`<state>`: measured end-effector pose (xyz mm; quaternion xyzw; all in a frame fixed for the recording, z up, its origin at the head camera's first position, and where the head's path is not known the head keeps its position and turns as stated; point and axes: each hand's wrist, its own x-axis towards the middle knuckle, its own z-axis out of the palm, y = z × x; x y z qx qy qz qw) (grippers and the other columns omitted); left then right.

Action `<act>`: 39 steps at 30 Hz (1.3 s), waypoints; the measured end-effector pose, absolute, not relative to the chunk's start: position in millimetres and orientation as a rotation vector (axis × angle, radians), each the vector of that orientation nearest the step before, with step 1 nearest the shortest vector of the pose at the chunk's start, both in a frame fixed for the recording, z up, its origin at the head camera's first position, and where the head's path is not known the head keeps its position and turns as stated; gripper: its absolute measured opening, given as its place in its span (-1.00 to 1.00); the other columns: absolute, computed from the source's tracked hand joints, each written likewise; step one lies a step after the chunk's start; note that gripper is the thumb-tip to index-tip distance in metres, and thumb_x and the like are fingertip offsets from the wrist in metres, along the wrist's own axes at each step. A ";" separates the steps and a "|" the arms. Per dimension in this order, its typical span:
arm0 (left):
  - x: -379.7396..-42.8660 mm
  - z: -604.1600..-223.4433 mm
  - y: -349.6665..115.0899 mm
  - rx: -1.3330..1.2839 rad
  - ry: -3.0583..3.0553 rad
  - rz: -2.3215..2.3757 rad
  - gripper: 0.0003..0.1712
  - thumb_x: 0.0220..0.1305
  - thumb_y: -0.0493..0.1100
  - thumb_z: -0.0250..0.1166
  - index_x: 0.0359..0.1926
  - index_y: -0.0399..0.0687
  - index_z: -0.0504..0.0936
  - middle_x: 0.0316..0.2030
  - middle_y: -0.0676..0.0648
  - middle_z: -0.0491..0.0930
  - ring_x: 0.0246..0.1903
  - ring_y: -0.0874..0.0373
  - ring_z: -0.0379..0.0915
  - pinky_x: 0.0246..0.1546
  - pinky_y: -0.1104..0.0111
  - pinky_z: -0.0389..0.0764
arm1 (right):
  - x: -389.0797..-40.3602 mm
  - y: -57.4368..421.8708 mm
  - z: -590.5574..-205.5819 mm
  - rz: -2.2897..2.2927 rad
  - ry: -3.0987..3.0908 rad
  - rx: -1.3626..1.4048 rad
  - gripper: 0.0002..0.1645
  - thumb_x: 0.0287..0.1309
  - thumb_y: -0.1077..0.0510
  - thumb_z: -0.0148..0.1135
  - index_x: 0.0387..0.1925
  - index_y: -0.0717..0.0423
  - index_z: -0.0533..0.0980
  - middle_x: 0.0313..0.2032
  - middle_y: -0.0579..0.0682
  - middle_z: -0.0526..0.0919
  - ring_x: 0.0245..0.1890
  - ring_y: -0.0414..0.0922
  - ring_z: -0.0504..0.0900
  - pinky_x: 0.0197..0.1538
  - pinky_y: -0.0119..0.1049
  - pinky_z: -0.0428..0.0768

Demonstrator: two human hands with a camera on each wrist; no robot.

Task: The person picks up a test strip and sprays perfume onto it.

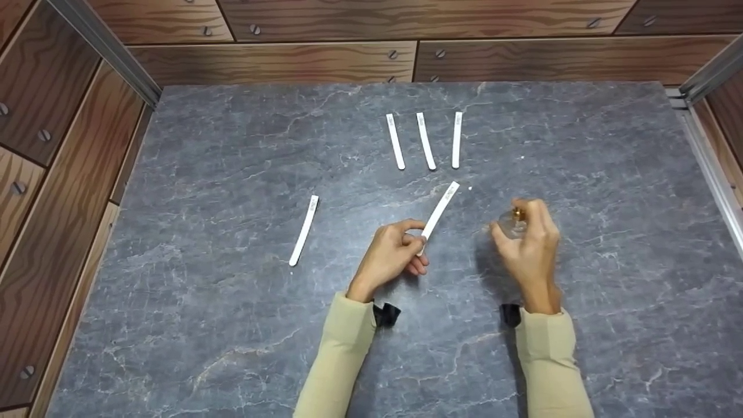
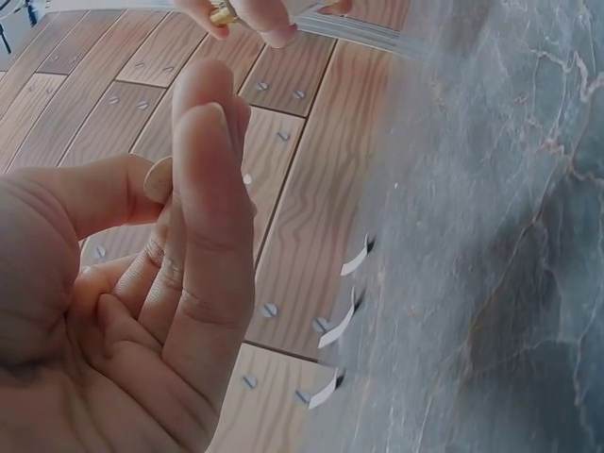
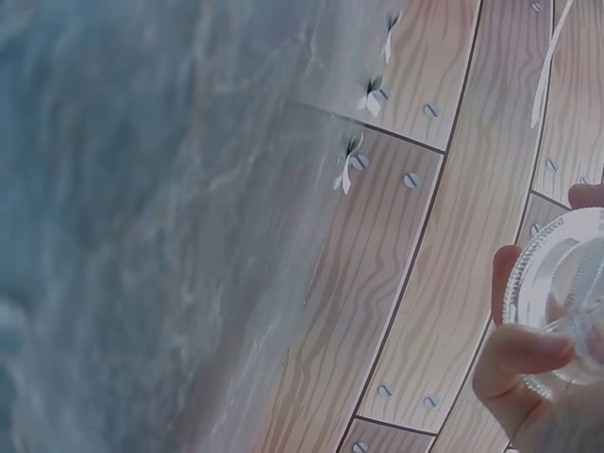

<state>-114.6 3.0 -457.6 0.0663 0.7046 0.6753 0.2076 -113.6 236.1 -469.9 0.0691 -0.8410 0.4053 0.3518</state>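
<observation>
In the head view my left hand (image 1: 392, 249) pinches a white paper test strip (image 1: 439, 212) near its lower end. The strip slants up and to the right, with small print near its far end. To the right, my right hand (image 1: 533, 247) holds a clear glass perfume bottle (image 1: 509, 225) with a gold spray top (image 1: 518, 214). A finger lies at that top. The bottle's ridged round base (image 3: 517, 288) shows in the right wrist view, fingers around it. Bottle and strip are apart. Whether any spray is coming out cannot be seen.
Three similar strips (image 1: 425, 142) lie in a row at the back of the grey marbled table (image 1: 232, 325). Another strip (image 1: 303, 231) lies by itself to the left. Wood-patterned panels (image 1: 325, 61) border the back and sides, with a metal rail (image 1: 717, 174) at right.
</observation>
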 end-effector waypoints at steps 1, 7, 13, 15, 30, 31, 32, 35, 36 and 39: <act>-114.9 -457.3 3.2 0.187 1.967 1.876 -0.62 0.42 -0.45 0.10 0.22 -0.42 0.51 -0.61 -0.10 0.62 -0.69 0.20 0.57 -0.49 0.04 0.77 | -113.3 236.4 -469.9 1.050 -2.178 0.176 -0.59 -0.25 0.48 0.42 -0.23 0.43 0.51 -0.40 0.25 0.54 -0.42 0.08 0.53 -0.29 -0.42 0.47; -115.7 -457.4 5.0 0.202 1.969 1.864 -0.62 0.42 -0.46 0.10 0.21 -0.43 0.51 -0.62 -0.10 0.62 -0.69 0.20 0.57 -0.50 0.05 0.77 | -111.2 238.6 -471.0 1.045 -2.192 0.145 -0.59 -0.25 0.51 0.40 -0.24 0.44 0.49 -0.41 0.27 0.53 -0.42 0.09 0.52 -0.28 -0.40 0.47; -115.0 -457.8 4.9 0.221 1.969 1.854 -0.62 0.42 -0.47 0.09 0.21 -0.44 0.51 -0.62 -0.08 0.62 -0.70 0.22 0.57 -0.52 0.09 0.77 | -110.6 239.1 -470.9 1.040 -2.205 0.133 -0.59 -0.23 0.49 0.40 -0.22 0.47 0.49 -0.40 0.29 0.53 -0.40 0.09 0.53 -0.27 -0.34 0.48; -115.1 -457.4 4.8 0.232 1.974 1.852 -0.62 0.42 -0.46 0.09 0.22 -0.44 0.50 -0.62 -0.08 0.62 -0.69 0.22 0.57 -0.51 0.06 0.77 | -110.9 238.7 -470.6 1.042 -2.196 0.124 -0.59 -0.23 0.47 0.40 -0.23 0.46 0.49 -0.40 0.28 0.53 -0.40 0.09 0.53 -0.26 -0.30 0.48; -114.4 -456.4 7.2 0.227 1.954 1.848 -0.60 0.41 -0.47 0.08 0.23 -0.44 0.50 -0.60 -0.12 0.63 -0.69 0.19 0.58 -0.56 0.20 0.77 | -109.9 240.4 -466.9 1.033 -2.193 0.057 -0.58 -0.24 0.50 0.43 -0.22 0.45 0.51 -0.36 0.29 0.57 -0.37 0.14 0.55 -0.25 -0.21 0.49; -114.5 -456.4 7.4 0.232 1.951 1.851 -0.60 0.41 -0.47 0.08 0.23 -0.44 0.50 -0.60 -0.13 0.63 -0.69 0.19 0.58 -0.56 0.20 0.77 | -109.9 240.4 -466.6 1.034 -2.189 0.052 -0.57 -0.24 0.50 0.44 -0.22 0.44 0.52 -0.36 0.29 0.57 -0.37 0.14 0.55 -0.26 -0.22 0.48; -114.7 -456.5 7.4 0.237 1.946 1.854 -0.60 0.41 -0.47 0.08 0.24 -0.45 0.49 -0.60 -0.13 0.63 -0.69 0.19 0.58 -0.55 0.18 0.77 | -109.8 240.4 -466.5 1.036 -2.185 0.048 -0.56 -0.25 0.50 0.45 -0.21 0.44 0.52 -0.35 0.29 0.57 -0.37 0.14 0.55 -0.25 -0.23 0.48; -114.4 -456.2 5.6 0.250 1.934 1.861 -0.60 0.43 -0.46 0.09 0.24 -0.44 0.49 -0.60 -0.12 0.63 -0.68 0.18 0.58 -0.53 0.15 0.77 | -111.0 238.5 -466.8 1.042 -2.168 0.052 -0.54 -0.26 0.50 0.47 -0.20 0.43 0.53 -0.36 0.27 0.58 -0.37 0.12 0.55 -0.26 -0.24 0.47; -114.2 -455.9 4.7 0.249 1.933 1.863 -0.61 0.43 -0.45 0.09 0.24 -0.44 0.49 -0.60 -0.12 0.63 -0.68 0.18 0.58 -0.53 0.13 0.77 | -111.5 237.6 -467.0 1.044 -2.166 0.059 -0.54 -0.26 0.49 0.47 -0.20 0.43 0.54 -0.36 0.27 0.58 -0.37 0.12 0.55 -0.25 -0.24 0.47; -113.5 -454.5 2.9 0.248 1.928 1.869 -0.61 0.44 -0.44 0.11 0.24 -0.44 0.50 -0.60 -0.12 0.63 -0.68 0.18 0.58 -0.53 0.13 0.77 | -112.6 236.1 -466.6 1.042 -2.159 0.077 -0.55 -0.25 0.48 0.47 -0.20 0.43 0.54 -0.37 0.27 0.58 -0.38 0.11 0.54 -0.26 -0.26 0.46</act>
